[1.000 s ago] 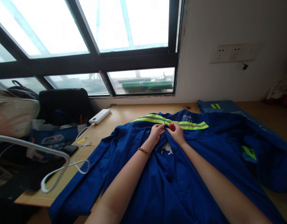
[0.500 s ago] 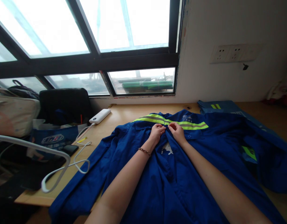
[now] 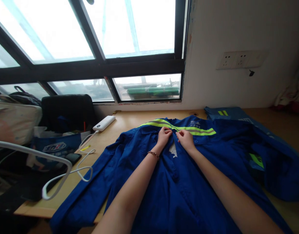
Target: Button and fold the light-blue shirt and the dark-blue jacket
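Note:
A blue work jacket (image 3: pixel 144 182) with a yellow-and-grey reflective stripe across the chest lies spread on the table, collar away from me. At its front opening, just below the stripe, my left hand (image 3: pixel 164 136) pinches the left edge of the cloth. My right hand (image 3: pixel 185 139) is closed on the facing edge, a small gap from the left. Below the hands the front parts, and a pale patch of the lining or label shows through. Whether a button or fastener sits between the fingertips is too small to tell.
On the wooden table (image 3: pixel 125 114), a white power bank (image 3: pixel 104 123) with a looping white cable (image 3: pixel 66 169) lies at the left. Folded blue clothing (image 3: pixel 224 112) rests behind the jacket's right shoulder. Bags (image 3: pixel 54 146) and a black chair back (image 3: pixel 68 110) stand at the left, beneath the window.
My right hand has drawn slightly to the right, away from the left hand, and its fingers have shifted their pinch. The jacket stays in place; the view has tilted slightly.

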Action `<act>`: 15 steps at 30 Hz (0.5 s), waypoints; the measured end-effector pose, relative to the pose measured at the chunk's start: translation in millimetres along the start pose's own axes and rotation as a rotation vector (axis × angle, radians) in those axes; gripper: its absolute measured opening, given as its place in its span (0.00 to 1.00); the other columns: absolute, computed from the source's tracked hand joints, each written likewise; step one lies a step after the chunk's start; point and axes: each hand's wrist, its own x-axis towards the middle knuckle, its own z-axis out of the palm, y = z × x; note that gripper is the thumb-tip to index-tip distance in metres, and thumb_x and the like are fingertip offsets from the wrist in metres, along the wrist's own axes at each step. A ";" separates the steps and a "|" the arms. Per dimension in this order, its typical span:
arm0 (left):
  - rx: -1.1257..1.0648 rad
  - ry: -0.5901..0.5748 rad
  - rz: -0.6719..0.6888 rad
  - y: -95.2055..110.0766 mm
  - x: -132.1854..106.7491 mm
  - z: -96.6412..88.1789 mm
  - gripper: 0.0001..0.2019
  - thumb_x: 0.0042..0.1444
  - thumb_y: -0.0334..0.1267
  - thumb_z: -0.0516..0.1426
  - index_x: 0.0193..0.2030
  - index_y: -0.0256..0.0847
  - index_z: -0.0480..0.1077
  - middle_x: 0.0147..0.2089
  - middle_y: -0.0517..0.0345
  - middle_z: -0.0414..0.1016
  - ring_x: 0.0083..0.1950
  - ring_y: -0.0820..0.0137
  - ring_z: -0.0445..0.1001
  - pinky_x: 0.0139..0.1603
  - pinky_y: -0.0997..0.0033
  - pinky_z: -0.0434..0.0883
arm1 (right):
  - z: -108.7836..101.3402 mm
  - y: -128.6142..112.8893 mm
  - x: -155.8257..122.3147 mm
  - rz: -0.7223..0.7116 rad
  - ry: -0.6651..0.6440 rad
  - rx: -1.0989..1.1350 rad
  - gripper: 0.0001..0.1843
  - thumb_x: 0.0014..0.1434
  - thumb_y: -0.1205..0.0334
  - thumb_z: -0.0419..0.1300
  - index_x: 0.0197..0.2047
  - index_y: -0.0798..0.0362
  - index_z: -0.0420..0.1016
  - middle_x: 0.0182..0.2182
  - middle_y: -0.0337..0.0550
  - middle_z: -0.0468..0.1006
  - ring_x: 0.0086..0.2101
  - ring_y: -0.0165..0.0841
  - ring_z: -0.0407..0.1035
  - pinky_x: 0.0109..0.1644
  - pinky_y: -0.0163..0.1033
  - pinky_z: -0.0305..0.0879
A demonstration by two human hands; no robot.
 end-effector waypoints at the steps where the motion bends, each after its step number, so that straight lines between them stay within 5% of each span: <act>1: 0.036 0.007 0.013 -0.1 6.8 -0.7 0.11 0.41 0.30 0.60 0.32 0.37 0.62 0.30 0.54 0.74 0.31 0.71 0.73 0.33 0.74 0.68 | 0.1 -4.8 -7.5 -0.041 -0.038 -0.141 0.09 0.51 0.60 0.53 0.25 0.55 0.68 0.21 0.42 0.71 0.24 0.32 0.66 0.31 0.35 0.60; 4: 0.117 0.015 0.032 1.3 26.4 -1.3 0.09 0.42 0.27 0.58 0.31 0.37 0.62 0.30 0.55 0.74 0.32 0.72 0.73 0.34 0.73 0.68 | 6.6 -12.0 -32.9 -0.077 -0.073 -0.498 0.09 0.48 0.63 0.57 0.34 0.58 0.70 0.32 0.51 0.72 0.34 0.39 0.66 0.38 0.38 0.59; 8: 0.168 0.000 0.034 7.0 34.7 2.3 0.09 0.42 0.24 0.56 0.32 0.36 0.63 0.30 0.55 0.73 0.32 0.72 0.72 0.36 0.72 0.68 | 14.5 -7.0 -54.1 -0.109 0.043 -0.630 0.14 0.51 0.60 0.55 0.40 0.58 0.69 0.39 0.53 0.68 0.42 0.40 0.61 0.44 0.40 0.56; 12: 0.280 -0.005 0.082 22.1 7.0 -0.4 0.10 0.43 0.22 0.55 0.33 0.36 0.65 0.33 0.55 0.72 0.36 0.71 0.71 0.41 0.69 0.67 | 9.4 0.5 -51.2 -0.116 0.005 -0.628 0.11 0.52 0.58 0.54 0.36 0.55 0.68 0.35 0.49 0.69 0.39 0.37 0.61 0.42 0.37 0.56; 15: 0.649 -0.061 0.212 37.1 -29.4 -10.8 0.07 0.47 0.27 0.54 0.34 0.39 0.68 0.35 0.56 0.71 0.38 0.71 0.69 0.42 0.70 0.65 | 3.6 1.1 -44.7 -0.083 -0.059 -0.656 0.10 0.52 0.57 0.54 0.31 0.55 0.68 0.32 0.48 0.70 0.36 0.36 0.63 0.39 0.36 0.57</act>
